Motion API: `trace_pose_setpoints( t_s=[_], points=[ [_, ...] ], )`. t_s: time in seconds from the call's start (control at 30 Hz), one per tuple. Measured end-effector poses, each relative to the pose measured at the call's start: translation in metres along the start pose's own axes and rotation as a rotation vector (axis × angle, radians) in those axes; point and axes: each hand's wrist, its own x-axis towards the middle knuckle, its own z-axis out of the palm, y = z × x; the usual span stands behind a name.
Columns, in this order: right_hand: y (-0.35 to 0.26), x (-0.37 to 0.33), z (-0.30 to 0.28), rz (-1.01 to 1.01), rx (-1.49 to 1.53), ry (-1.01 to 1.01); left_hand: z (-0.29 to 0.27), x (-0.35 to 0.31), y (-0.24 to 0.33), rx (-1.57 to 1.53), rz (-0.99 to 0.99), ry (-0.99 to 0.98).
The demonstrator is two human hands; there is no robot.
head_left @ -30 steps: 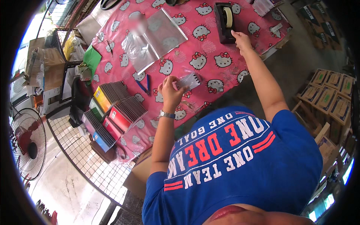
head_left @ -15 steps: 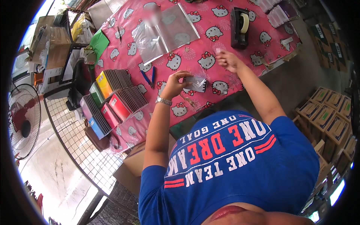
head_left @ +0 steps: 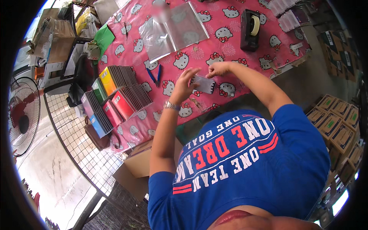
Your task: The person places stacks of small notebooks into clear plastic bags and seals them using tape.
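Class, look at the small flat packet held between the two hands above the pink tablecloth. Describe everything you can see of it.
The small flat grey packet looks like a thin rectangular card in clear, glossy wrapping, with a dark edge at its right end. It is held roughly level just above the pink patterned tablecloth. The left hand grips its left end, and the right hand pinches its upper edge. Finer detail is too small to tell.

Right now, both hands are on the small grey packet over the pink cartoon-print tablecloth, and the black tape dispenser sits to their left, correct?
Not quite. The black tape dispenser sits beyond and to the right of the hands, as the head view shows. The rest holds: left hand and right hand both hold the small grey packet over the pink cartoon-print tablecloth.
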Motion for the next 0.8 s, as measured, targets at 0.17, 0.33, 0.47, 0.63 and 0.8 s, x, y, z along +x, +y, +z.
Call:
trace_pose_setpoints(
  t_s=[0.17, 0.33, 0.47, 0.63, 0.8],
  points=[
    [-0.061, -0.056, 0.026, -0.36, 0.088, 0.748, 0.004, -0.054, 0.003, 0.658, 0.22, 0.202],
    [-0.127, -0.046, 0.064, -0.261, -0.709, 0.597, 0.042, -0.121, -0.06, 0.034, -0.289, 0.214],
    [-0.129, -0.08, 0.036, -0.582, -0.001, 0.634, 0.068, -0.126, -0.087, -0.485, -0.664, 0.04],
    [-0.073, -0.073, 0.038, -0.359, -0.087, 0.348, 0.022, -0.062, -0.013, -0.78, -0.21, 0.257],
    [-0.074, -0.082, 0.05, -0.294, -0.211, 0.609, 0.015, -0.043, -0.008, -0.507, -0.266, 0.171]
  ],
)
